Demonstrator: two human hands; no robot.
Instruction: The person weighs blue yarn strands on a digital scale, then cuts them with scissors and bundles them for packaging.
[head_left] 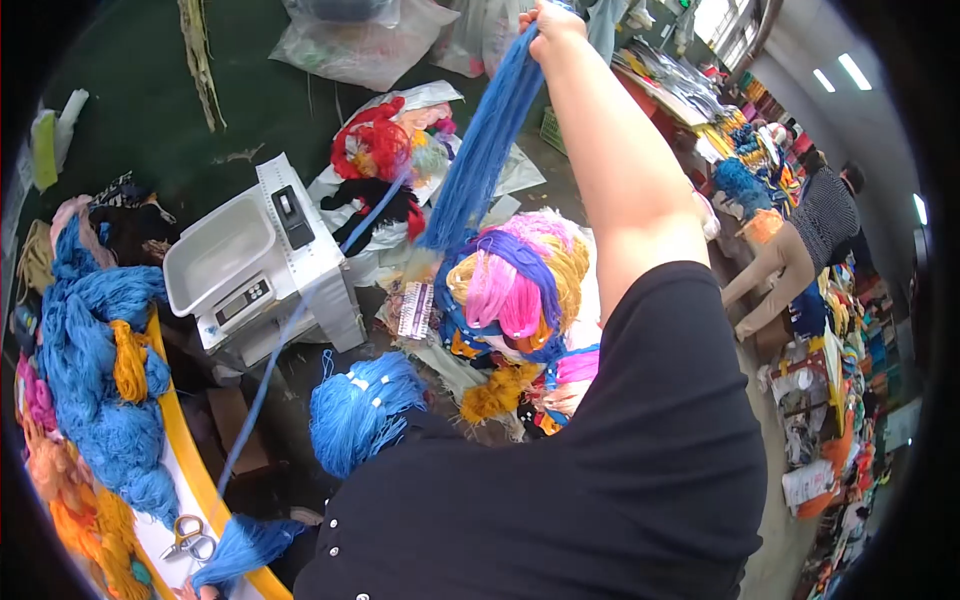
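Your right hand (548, 24) is raised high at the top of the view, fist closed tight around the upper end of a hank of blue yarn (478, 150). The hank hangs straight down from that fist, and its lower end reaches a pile of mixed skeins (520, 285) in pink, yellow and blue on the floor.

Your left hand (205, 592) shows only as a sliver at the bottom edge, next to a blue tuft (245, 545). Whether it grips the tuft cannot be told. A thin blue strand (290, 340) slants from near the hank down toward that tuft.

This looks like the lifting-out step, with the hank being drawn up clear of the pile so it hangs free. The next move likely calls for a firm grip up top and for the lower end to come away without dragging other skeins.

Left of the pile stands a white weighing scale (250, 265) with an empty tray. Near your chest lies a tied blue bundle (360, 410). Further left, a yellow-edged table (190, 460) carries a heap of blue yarn (100, 400) and scissors (186, 540). At the far right, another person (800, 240) bends over other yarn.
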